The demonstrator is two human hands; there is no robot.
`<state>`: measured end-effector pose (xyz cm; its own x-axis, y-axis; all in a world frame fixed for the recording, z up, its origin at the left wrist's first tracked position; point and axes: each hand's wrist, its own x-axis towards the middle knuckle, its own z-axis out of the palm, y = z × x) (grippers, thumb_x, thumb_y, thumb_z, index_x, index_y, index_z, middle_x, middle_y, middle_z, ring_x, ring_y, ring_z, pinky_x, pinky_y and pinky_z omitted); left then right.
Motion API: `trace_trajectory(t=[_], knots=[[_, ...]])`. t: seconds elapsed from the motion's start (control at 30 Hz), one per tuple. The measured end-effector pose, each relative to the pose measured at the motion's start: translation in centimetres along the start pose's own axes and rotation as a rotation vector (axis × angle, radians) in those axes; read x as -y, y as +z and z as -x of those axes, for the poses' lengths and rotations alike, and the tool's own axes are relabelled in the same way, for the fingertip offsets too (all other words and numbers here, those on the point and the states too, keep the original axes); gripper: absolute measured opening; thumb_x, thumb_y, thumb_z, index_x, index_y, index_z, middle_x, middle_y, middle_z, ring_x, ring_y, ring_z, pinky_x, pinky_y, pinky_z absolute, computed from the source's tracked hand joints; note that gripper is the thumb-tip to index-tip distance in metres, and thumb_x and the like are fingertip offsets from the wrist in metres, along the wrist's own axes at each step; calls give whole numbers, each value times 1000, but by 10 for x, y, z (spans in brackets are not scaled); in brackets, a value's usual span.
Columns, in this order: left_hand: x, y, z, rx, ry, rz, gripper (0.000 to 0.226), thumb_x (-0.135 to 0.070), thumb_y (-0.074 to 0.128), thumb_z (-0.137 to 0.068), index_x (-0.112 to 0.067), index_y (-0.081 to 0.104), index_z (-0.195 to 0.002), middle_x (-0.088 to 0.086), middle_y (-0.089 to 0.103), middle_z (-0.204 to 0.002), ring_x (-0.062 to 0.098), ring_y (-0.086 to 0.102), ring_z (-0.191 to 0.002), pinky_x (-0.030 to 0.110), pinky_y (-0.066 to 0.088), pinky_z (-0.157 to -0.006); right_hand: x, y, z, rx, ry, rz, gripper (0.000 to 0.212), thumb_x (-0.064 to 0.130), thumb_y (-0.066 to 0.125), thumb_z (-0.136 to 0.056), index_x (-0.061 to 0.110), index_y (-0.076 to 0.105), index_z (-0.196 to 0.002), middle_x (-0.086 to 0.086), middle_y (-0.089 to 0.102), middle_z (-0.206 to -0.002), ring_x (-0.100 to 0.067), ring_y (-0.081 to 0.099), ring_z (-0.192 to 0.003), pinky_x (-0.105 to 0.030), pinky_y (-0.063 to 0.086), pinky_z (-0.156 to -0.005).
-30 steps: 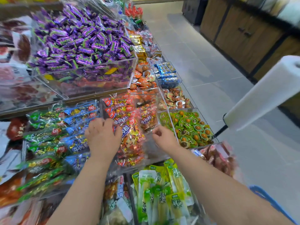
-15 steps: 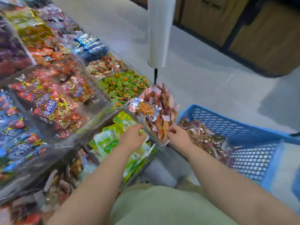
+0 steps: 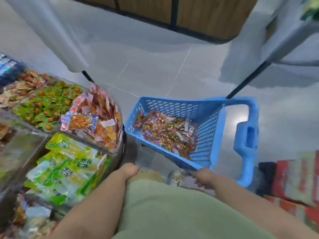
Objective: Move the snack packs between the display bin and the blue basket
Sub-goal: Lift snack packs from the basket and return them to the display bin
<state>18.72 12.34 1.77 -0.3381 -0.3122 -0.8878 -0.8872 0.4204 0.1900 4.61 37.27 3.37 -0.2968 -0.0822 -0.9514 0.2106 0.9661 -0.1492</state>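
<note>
The blue basket (image 3: pixel 174 105) stands tilted on the floor at centre right, with a heap of red and gold snack packs (image 3: pixel 165 131) inside. My right hand (image 3: pixel 204 177) grips its near rim. A clear display bin (image 3: pixel 119 145) heaped with red-orange snack packs (image 3: pixel 93 116) sits at the corner of the display, just left of the basket. My left hand (image 3: pixel 128 169) hangs low below that bin, close to my body. Its fingers point down and away and are hidden, and nothing shows in it.
Bins of green-wrapped sweets (image 3: pixel 44 104) and green-yellow packs (image 3: pixel 65 166) fill the display on the left. A white bag roll (image 3: pixel 57 31) on a black rod hangs above it. Grey tiled floor (image 3: pixel 155 69) lies beyond the basket, and red boxes (image 3: pixel 293 180) stand at right.
The view swung right and down from the display to the basket. Both hands left the clear bin of red-orange packs and dropped lower. My right hand took hold of the basket's rim.
</note>
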Motion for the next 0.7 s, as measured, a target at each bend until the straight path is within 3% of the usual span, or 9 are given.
trace_trajectory(t=[0.1, 0.17, 0.27, 0.37, 0.47, 0.53, 0.6, 0.7], knots=[[-34, -14, -12, -90, 63, 147, 28, -13, 44, -97, 6, 62, -108, 27, 62, -112, 36, 59, -111, 31, 47, -84, 17, -17, 6, 18, -76, -131, 24, 18, 47, -95, 13, 49, -71, -4, 52, -66, -10, 49, -50, -19, 37, -45], [-53, -22, -19, -137, 90, 232, 18, -14, 44, -97, -5, 58, -91, 23, 61, -95, 35, 62, -91, 31, 45, -73, 34, -32, 4, -50, -199, -167, 26, 13, 46, -92, 11, 50, -67, -5, 51, -63, -9, 49, -48, -19, 36, -45], [-72, -30, -29, -97, 116, 230, 18, -17, 44, -96, -10, 53, -81, 12, 56, -83, 24, 51, -75, 28, 40, -70, 54, -49, -6, -164, -274, -313, 17, 13, 47, -91, 9, 55, -77, -6, 55, -71, -17, 54, -66, -25, 39, -59], [-82, -44, -46, -18, 163, 132, 20, -21, 44, -97, -9, 53, -83, 11, 57, -86, 22, 51, -75, 28, 41, -70, 64, -57, -24, -136, -195, -429, 14, 12, 46, -91, 9, 53, -79, -7, 52, -72, -18, 49, -66, -27, 37, -59], [-91, -73, -66, 21, 164, 75, 20, -22, 42, -98, -11, 52, -85, 9, 58, -89, 22, 53, -77, 29, 42, -71, 72, -58, -43, -141, -95, -441, 25, 12, 46, -93, 14, 49, -68, -4, 52, -70, -14, 47, -58, -27, 38, -57], [-95, -93, -83, 23, 156, 50, 21, -20, 40, -98, -12, 50, -80, 9, 55, -86, 22, 51, -78, 29, 40, -72, 79, -55, -54, -150, -34, -462, 26, 15, 49, -94, 21, 46, -69, -4, 54, -79, -10, 47, -59, -23, 41, -57], [-97, -112, -102, 37, 138, 10, 25, -19, 40, -98, -13, 47, -75, 8, 53, -81, 21, 50, -75, 28, 39, -68, 89, -50, -64, -109, 26, -463, 27, 14, 48, -95, 23, 43, -69, -7, 52, -92, -8, 45, -62, -23, 44, -63], [-100, -138, -128, 67, 110, -10, 28, -19, 41, -99, -15, 42, -71, 6, 49, -74, 17, 45, -63, 25, 38, -54, 112, -45, -82, -36, 77, -569, 20, 12, 48, -94, 18, 48, -75, -5, 52, -88, -11, 48, -67, -32, 49, -76]])
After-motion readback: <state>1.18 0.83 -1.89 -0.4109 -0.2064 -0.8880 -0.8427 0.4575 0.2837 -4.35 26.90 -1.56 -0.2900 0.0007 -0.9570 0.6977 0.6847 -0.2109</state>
